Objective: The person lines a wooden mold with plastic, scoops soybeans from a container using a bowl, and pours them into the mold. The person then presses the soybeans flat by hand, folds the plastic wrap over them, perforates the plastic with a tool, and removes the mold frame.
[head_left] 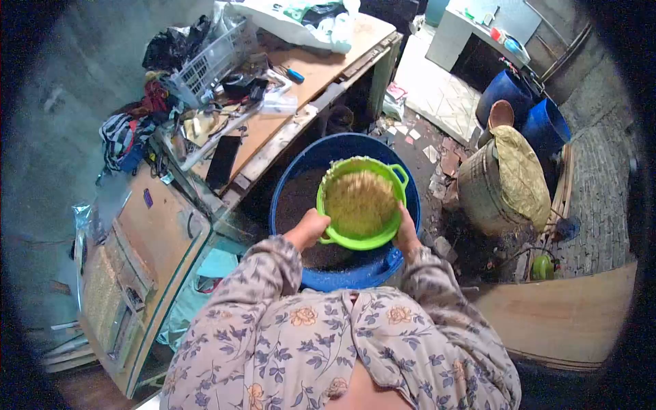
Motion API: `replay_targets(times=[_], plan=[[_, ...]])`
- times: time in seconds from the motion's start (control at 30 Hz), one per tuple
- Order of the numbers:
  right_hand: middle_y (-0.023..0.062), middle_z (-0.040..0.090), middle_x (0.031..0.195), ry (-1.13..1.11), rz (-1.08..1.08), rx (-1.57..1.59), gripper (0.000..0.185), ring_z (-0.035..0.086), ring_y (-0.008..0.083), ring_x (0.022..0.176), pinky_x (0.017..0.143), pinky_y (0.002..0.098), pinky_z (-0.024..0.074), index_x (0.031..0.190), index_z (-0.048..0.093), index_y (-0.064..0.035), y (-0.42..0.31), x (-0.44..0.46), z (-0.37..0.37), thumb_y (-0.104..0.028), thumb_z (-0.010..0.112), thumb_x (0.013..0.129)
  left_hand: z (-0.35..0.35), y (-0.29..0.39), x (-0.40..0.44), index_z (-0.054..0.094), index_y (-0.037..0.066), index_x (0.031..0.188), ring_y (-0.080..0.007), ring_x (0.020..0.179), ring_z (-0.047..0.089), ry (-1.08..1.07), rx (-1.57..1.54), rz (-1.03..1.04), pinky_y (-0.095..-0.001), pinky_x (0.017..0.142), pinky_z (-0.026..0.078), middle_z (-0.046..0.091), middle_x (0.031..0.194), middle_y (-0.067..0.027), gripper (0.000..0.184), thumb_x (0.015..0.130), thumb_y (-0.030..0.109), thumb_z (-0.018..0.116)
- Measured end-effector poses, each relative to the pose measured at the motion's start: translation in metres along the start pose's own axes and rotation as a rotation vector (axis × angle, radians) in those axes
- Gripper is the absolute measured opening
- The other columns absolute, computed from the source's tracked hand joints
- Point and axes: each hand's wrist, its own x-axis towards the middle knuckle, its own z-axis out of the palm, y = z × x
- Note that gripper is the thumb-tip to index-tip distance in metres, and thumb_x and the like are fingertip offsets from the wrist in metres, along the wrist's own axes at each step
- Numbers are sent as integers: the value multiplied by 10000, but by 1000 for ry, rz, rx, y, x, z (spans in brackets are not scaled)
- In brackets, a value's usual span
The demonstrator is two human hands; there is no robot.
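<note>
My left hand (309,229) grips the left rim of a round green plastic sieve (362,244), its fingers closed on the edge. On the right side, my right hand (406,232) is closed on the rim below a loop handle. A heap of light tan, coarse bits (361,195) lies inside, blurred by motion. The sieve is tilted and held above a large blue barrel (281,184). Dark brown, fine loose material (301,198) shows inside the barrel, partly hidden by the sieve and my hands.
A cluttered wooden table (335,65) stands at left, with a phone (223,161) and a grey crate (210,61). To the right are a sack-covered container (488,184) and blue barrels (547,126). Broken tiles (430,154) litter the floor. A curved wooden board (553,318) lies at lower right.
</note>
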Motion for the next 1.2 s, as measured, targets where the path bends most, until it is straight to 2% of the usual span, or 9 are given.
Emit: replay_targets(times=[0.13, 0.27, 0.43, 0.77, 0.83, 0.97, 1.0, 1.1, 1.2], plan=[[88, 467, 1195, -165, -151, -29, 507, 474, 217, 1059, 913, 356, 370, 1237, 375, -55, -7, -32, 1, -392, 410, 860, 6, 4, -46, 557, -62, 882, -240, 677, 576, 39, -30, 272, -373, 598, 466, 583, 756, -133, 244, 668, -17, 450], [103, 453, 1205, -54, -90, -92, 519, 470, 223, 1060, 897, 353, 383, 1243, 362, -47, 3, -34, -2, -419, 344, 881, 7, -4, -25, 554, -59, 873, -228, 648, 575, -4, -15, -100, -351, 566, 466, 579, 745, -120, 225, 685, -2, 444], [97, 472, 1184, -34, -182, -65, 507, 491, 237, 1028, 891, 367, 387, 1235, 371, -52, -10, -46, -7, -415, 336, 884, 18, 16, -56, 561, -62, 883, -214, 631, 571, 45, -4, 91, -346, 563, 463, 583, 752, -121, 238, 681, 4, 453], [99, 454, 1190, -96, 37, -270, 517, 452, 232, 1078, 918, 373, 355, 1249, 351, -68, -40, -56, 30, -416, 390, 868, 4, -8, -63, 580, -54, 892, -187, 619, 563, 46, -54, 141, -317, 538, 439, 601, 761, -109, 239, 689, 41, 498], [39, 514, 1070, -150, 34, -298, 437, 505, 171, 900, 802, 285, 405, 1213, 397, -63, -48, -62, 39, -363, 356, 898, -1, 8, -99, 586, -69, 828, -194, 590, 560, 95, -198, 168, -315, 531, 447, 593, 712, -116, 210, 655, 32, 523], [69, 325, 1300, -642, -127, -748, 883, 313, 223, 1197, 992, 356, 261, 1304, 239, -74, -59, -74, 83, -326, 735, 618, -61, -16, -152, 555, -38, 805, -189, 600, 567, 102, -199, 15, -321, 531, 468, 560, 662, -90, 168, 659, 42, 531], [78, 306, 1308, -688, -47, -535, 1085, 304, 236, 1203, 1009, 364, 233, 1329, 160, -100, -50, -87, 103, -223, 815, 473, -72, -15, -184, 542, -18, 844, -186, 605, 571, 85, -339, 35, -317, 533, 476, 563, 694, -82, 196, 657, 42, 538], [91, 283, 1315, -796, -149, -687, 1175, 310, 241, 1197, 989, 384, 278, 1349, 72, -136, -25, -108, 173, -240, 828, 456, -108, -35, -255, 489, 30, 1050, -209, 742, 592, 101, -494, 44, -354, 622, 495, 581, 895, -102, 408, 651, 95, 547], [106, 310, 1295, -866, -209, -663, 1156, 337, 228, 1171, 977, 362, 286, 1351, 56, -98, 25, -136, 236, -360, 799, 504, -160, -65, -343, 489, 78, 1139, -249, 849, 545, -314, -791, 345, -382, 767, 414, 568, 1039, -106, 531, 653, 286, 445]])
